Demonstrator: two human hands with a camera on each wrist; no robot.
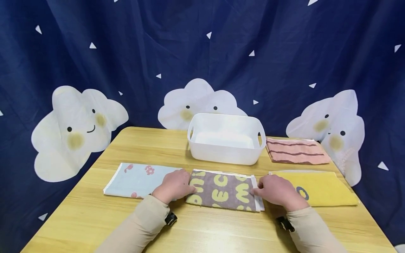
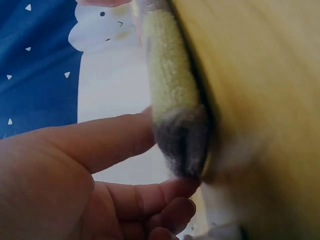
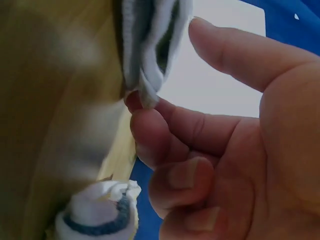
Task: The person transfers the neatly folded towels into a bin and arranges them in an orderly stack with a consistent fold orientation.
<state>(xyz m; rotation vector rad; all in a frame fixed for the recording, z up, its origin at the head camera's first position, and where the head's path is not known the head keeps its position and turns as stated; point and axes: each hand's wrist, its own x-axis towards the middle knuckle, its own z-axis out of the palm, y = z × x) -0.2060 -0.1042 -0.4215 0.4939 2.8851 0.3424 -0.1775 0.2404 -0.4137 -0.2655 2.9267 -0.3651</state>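
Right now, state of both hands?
Left hand: pinching the left end of the brown lettered towel.
Right hand: pinching that towel's right end.

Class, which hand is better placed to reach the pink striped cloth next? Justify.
Likely the right hand, at the right end of the lettered cloth, nearer the pink striped cloth; the left hand is at the opposite end.

A curtained-off tabletop workspace; cloud-printed curtain [image 1: 190, 45] hanging behind a wood-grain table [image 1: 215, 232].
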